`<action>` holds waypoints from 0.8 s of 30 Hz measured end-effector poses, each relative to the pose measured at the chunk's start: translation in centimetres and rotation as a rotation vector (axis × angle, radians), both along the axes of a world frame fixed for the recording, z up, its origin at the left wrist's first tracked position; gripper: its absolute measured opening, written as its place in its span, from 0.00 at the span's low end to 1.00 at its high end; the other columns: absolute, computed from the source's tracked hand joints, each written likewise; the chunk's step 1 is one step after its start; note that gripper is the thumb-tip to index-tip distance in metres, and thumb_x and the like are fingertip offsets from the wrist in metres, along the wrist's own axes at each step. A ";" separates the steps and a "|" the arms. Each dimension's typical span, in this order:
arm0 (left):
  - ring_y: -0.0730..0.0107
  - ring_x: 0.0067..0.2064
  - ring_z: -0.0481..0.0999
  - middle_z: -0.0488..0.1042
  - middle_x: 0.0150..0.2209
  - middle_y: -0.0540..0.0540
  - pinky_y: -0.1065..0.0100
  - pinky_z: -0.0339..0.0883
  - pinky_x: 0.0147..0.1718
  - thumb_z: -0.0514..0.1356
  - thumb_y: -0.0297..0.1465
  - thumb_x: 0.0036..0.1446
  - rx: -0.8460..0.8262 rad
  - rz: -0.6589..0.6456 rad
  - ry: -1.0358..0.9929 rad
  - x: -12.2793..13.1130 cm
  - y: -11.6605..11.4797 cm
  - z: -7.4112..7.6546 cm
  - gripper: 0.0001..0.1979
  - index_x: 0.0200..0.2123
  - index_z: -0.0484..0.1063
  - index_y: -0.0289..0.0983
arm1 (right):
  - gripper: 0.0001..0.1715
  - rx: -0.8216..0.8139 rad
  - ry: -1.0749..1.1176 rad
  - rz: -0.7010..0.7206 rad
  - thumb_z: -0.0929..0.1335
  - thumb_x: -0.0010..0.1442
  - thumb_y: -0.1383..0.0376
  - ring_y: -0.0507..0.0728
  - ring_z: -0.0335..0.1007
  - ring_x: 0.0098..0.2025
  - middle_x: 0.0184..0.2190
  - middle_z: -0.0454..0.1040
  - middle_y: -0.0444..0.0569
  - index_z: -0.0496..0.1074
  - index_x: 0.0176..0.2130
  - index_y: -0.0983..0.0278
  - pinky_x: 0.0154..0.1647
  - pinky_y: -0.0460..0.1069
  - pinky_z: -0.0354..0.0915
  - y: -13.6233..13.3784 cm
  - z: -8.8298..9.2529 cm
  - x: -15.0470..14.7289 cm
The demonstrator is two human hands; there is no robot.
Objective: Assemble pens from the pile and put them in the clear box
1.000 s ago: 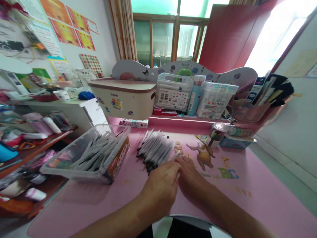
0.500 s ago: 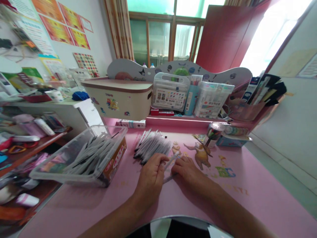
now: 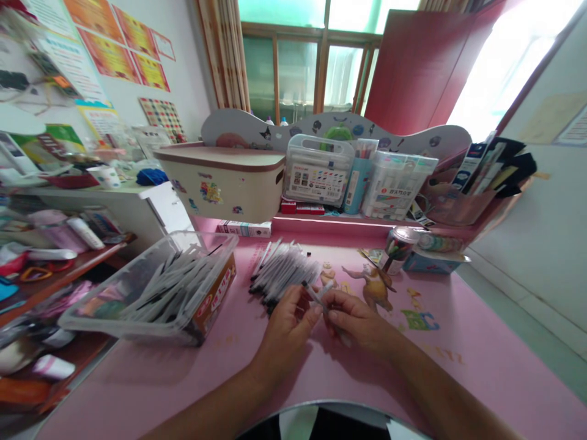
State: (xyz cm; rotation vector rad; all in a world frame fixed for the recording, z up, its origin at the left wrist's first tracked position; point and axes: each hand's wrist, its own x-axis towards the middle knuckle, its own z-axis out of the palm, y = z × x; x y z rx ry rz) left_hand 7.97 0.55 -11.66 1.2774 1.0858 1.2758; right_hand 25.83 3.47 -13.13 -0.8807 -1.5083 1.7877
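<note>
The right hand's [image 3: 355, 315] fingers were pinched on a slim pen [image 3: 314, 294], held over the pink worktop [image 3: 156, 374]. The left hand's [image 3: 290, 321] fingers were half curled beside its dark end; whether they gripped it, one could not tell. Just beyond lay a pile of pens [image 3: 288, 269], right of a clear tub [image 3: 142, 332] holding more.

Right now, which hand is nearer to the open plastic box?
The left. The left hand is to the right of the plastic box, apart from it; the right hand is farther right, beyond the left hand.
</note>
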 end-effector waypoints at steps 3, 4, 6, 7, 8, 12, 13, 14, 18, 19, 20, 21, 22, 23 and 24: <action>0.66 0.35 0.73 0.74 0.32 0.47 0.66 0.67 0.37 0.61 0.37 0.58 0.013 -0.069 -0.029 0.3 0.0 0.1 0.09 0.34 0.71 0.37 | 0.16 -0.144 0.109 -0.035 0.71 0.57 0.55 0.48 0.60 0.20 0.23 0.69 0.42 0.70 0.38 0.64 0.21 0.43 0.53 -0.5 -0.6 -0.6; 0.67 0.33 0.74 0.73 0.30 0.48 0.67 0.67 0.35 0.60 0.37 0.59 0.004 -0.090 -0.058 0.4 0.0 0.2 0.09 0.34 0.70 0.37 | 0.16 -0.180 0.135 -0.044 0.72 0.56 0.55 0.48 0.61 0.21 0.23 0.69 0.43 0.71 0.37 0.65 0.22 0.43 0.53 -0.6 -0.7 -0.7; 0.70 0.28 0.72 0.71 0.26 0.50 0.69 0.66 0.30 0.60 0.38 0.59 -0.029 -0.127 -0.125 0.5 0.1 0.2 0.09 0.34 0.69 0.37 | 0.17 -0.218 0.145 -0.029 0.72 0.55 0.55 0.47 0.60 0.21 0.23 0.68 0.43 0.72 0.34 0.66 0.21 0.43 0.53 -0.7 -0.5 -1.0; 0.72 0.25 0.70 0.70 0.24 0.52 0.71 0.64 0.27 0.60 0.38 0.59 -0.048 -0.136 -0.158 0.6 0.1 0.2 0.10 0.34 0.68 0.37 | 0.17 -0.220 0.135 -0.010 0.72 0.55 0.54 0.47 0.58 0.20 0.22 0.66 0.43 0.72 0.33 0.67 0.19 0.43 0.51 -0.7 -0.4 -1.0; 0.74 0.23 0.69 0.69 0.23 0.53 0.72 0.62 0.26 0.60 0.39 0.59 -0.066 -0.135 -0.188 0.7 0.2 0.2 0.11 0.34 0.68 0.37 | 0.18 -0.215 0.126 0.007 0.72 0.55 0.54 0.46 0.56 0.20 0.23 0.66 0.43 0.73 0.33 0.67 0.18 0.43 0.49 -0.7 -0.3 -1.0; 0.75 0.22 0.66 0.68 0.20 0.53 0.73 0.61 0.25 0.57 0.43 0.61 -0.114 -0.095 -0.251 1.0 0.5 -0.1 0.14 0.33 0.67 0.37 | 0.17 -0.240 0.187 0.034 0.71 0.56 0.55 0.45 0.47 0.18 0.26 0.64 0.41 0.73 0.40 0.65 0.14 0.42 0.40 -1.0 0.5 -1.2; 0.75 0.22 0.67 0.68 0.19 0.53 0.73 0.61 0.26 0.57 0.44 0.61 -0.115 -0.081 -0.250 1.1 0.5 -0.1 0.15 0.33 0.67 0.37 | 0.17 -0.256 0.205 0.043 0.71 0.57 0.55 0.45 0.44 0.18 0.24 0.62 0.39 0.72 0.40 0.64 0.14 0.42 0.38 -1.1 0.7 -1.3; 0.75 0.22 0.67 0.68 0.19 0.53 0.73 0.62 0.26 0.58 0.44 0.60 -0.112 -0.065 -0.247 1.1 0.6 -0.1 0.16 0.32 0.67 0.37 | 0.17 -0.275 0.216 0.055 0.71 0.57 0.54 0.45 0.40 0.17 0.21 0.58 0.37 0.72 0.39 0.64 0.14 0.42 0.37 -1.2 0.8 -1.4; 0.75 0.21 0.66 0.66 0.18 0.55 0.73 0.61 0.25 0.59 0.45 0.58 -0.112 -0.019 -0.250 1.2 0.5 -0.2 0.16 0.32 0.68 0.38 | 0.16 -0.340 0.238 0.090 0.70 0.59 0.53 0.45 0.34 0.15 0.15 0.47 0.31 0.69 0.36 0.64 0.14 0.42 0.34 -1.3 1.0 -1.6; 0.75 0.21 0.66 0.66 0.18 0.55 0.74 0.61 0.25 0.59 0.44 0.59 -0.112 -0.014 -0.257 1.2 0.5 -0.2 0.15 0.32 0.68 0.38 | 0.16 -0.353 0.246 0.093 0.71 0.58 0.54 0.45 0.33 0.15 0.15 0.47 0.31 0.68 0.36 0.64 0.14 0.42 0.34 -1.4 1.0 -1.6; 0.75 0.22 0.66 0.66 0.18 0.55 0.74 0.62 0.25 0.59 0.44 0.59 -0.112 -0.014 -0.264 1.2 0.4 -0.2 0.15 0.33 0.68 0.38 | 0.16 -0.363 0.251 0.098 0.71 0.58 0.54 0.45 0.33 0.15 0.14 0.47 0.30 0.68 0.36 0.64 0.14 0.42 0.34 -1.4 1.0 -1.6; 0.75 0.22 0.66 0.66 0.18 0.55 0.74 0.62 0.25 0.59 0.43 0.59 -0.112 -0.016 -0.269 1.2 0.4 -0.3 0.14 0.33 0.67 0.38 | 0.16 -0.372 0.253 0.102 0.71 0.58 0.54 0.45 0.32 0.15 0.14 0.47 0.30 0.68 0.36 0.64 0.13 0.42 0.34 -1.4 1.0 -1.6; 0.75 0.22 0.66 0.66 0.18 0.55 0.74 0.62 0.25 0.59 0.43 0.59 -0.109 -0.019 -0.274 1.2 0.3 -0.4 0.14 0.33 0.67 0.38 | 0.16 -0.378 0.251 0.105 0.71 0.58 0.54 0.44 0.32 0.14 0.14 0.47 0.30 0.68 0.36 0.64 0.13 0.42 0.34 -1.5 1.1 -1.6; 0.75 0.23 0.66 0.66 0.19 0.55 0.74 0.62 0.25 0.59 0.42 0.60 -0.106 -0.024 -0.277 1.1 0.3 -0.5 0.13 0.33 0.67 0.38 | 0.16 -0.384 0.244 0.105 0.71 0.58 0.54 0.44 0.32 0.14 0.14 0.48 0.30 0.68 0.36 0.63 0.13 0.42 0.33 -1.5 1.1 -1.6; 0.75 0.23 0.66 0.66 0.19 0.55 0.74 0.61 0.25 0.59 0.41 0.60 -0.102 -0.030 -0.278 1.1 0.3 -0.6 0.12 0.34 0.67 0.38 | 0.16 -0.385 0.236 0.104 0.71 0.58 0.54 0.44 0.32 0.14 0.14 0.48 0.30 0.67 0.37 0.63 0.13 0.42 0.33 -1.6 1.2 -1.6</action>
